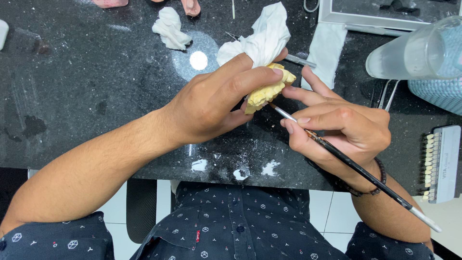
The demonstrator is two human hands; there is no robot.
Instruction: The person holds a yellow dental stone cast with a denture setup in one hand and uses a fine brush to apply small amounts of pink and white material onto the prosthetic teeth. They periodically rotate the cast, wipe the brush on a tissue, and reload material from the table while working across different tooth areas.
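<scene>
Head view looks down on a yellow dental cast [269,89], held just above the black stone worktop [96,96] against a crumpled white tissue [262,38]. A fine brush [356,168] meets its underside. Judging from this, the tip wants light, short strokes while the cast is kept steady. Left hand [216,101] curls its fingers closed around the cast. Right hand [341,127] pinches the brush between thumb and forefinger, its other fingers extended toward the cast. A tooth shade guide [440,163] lies well to the right.
</scene>
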